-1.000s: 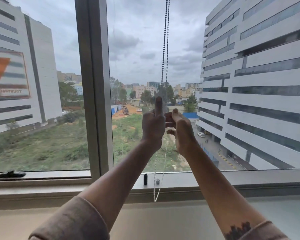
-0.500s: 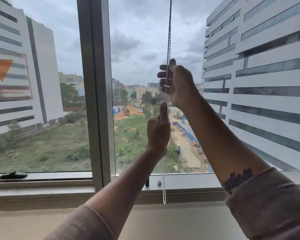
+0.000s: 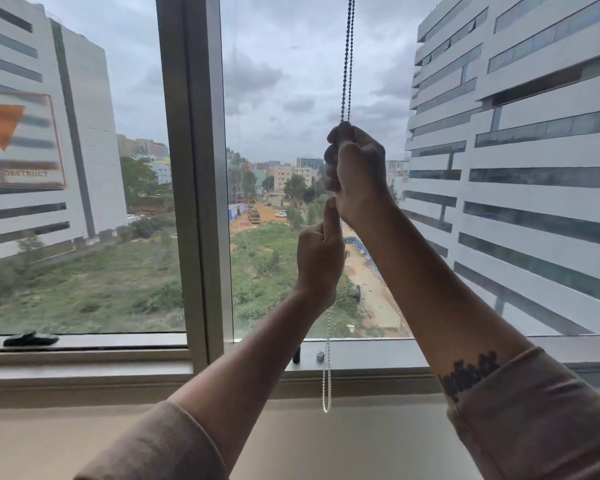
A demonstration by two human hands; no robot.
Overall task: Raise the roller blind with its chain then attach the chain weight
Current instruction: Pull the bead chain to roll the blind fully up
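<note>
A beaded blind chain [image 3: 347, 57] hangs down in front of the right window pane. My right hand [image 3: 357, 171] is closed around it at about mid-height. Just below, my left hand [image 3: 321, 258] grips the same chain with its forefinger pointing up. The chain's looped lower end [image 3: 326, 386] dangles past the sill. Two small pieces stand on the sill by the loop: a dark cylinder [image 3: 296, 355] and a small silvery one [image 3: 319, 356]; which of them is the chain weight I cannot tell. The blind itself is out of view above.
A thick window mullion [image 3: 196, 168] stands left of the chain. A black window handle [image 3: 31, 339] lies on the left sill. An orange warning sticker [image 3: 13, 140] is stuck on the left pane. A beige ledge [image 3: 84, 427] runs below the window.
My right hand rose from beside the left hand to a higher hold on the chain, then came down a little. The left hand stayed lower on the chain. The camera shifted slightly.
</note>
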